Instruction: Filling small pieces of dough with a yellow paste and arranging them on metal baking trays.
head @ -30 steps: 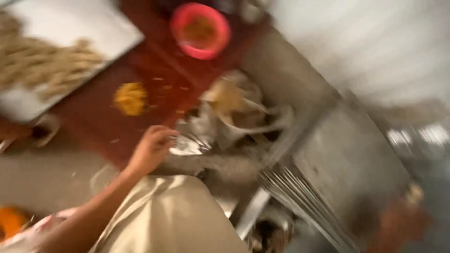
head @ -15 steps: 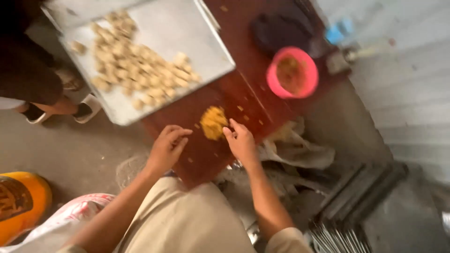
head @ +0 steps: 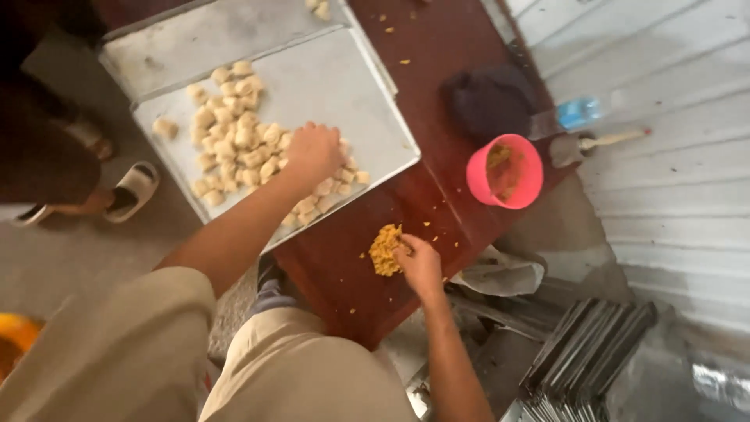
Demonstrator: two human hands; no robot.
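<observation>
A small heap of crumbly yellow filling (head: 384,250) lies on the dark red wooden desk (head: 344,289), near its front edge, within easy reach of the seated person. The right hand (head: 419,262) rests against the heap's right side, fingers curled down into it as if pinching off a portion; whether the grip has closed on any filling I cannot tell, since the fingertips are hidden in the crumbs. Loose yellow bits are scattered over the desk around it.

The left hand (head: 312,152) reaches forward over a flat grey metal tray (head: 344,86), palm down on the cluster of pale dough pieces (head: 234,141) laid close together there; its fingers are bent onto the pieces, but whether they hold one cannot be made out. The tray juts over the desk's left edge, and a second tray of the same kind lies partly under it.

To the right of the heap stands a round pink plastic bowl (head: 505,171) with more yellow filling inside. Beyond it lies a dark cloth (head: 488,100). Another person's sandalled foot (head: 129,187) stands on the floor at the left.
</observation>
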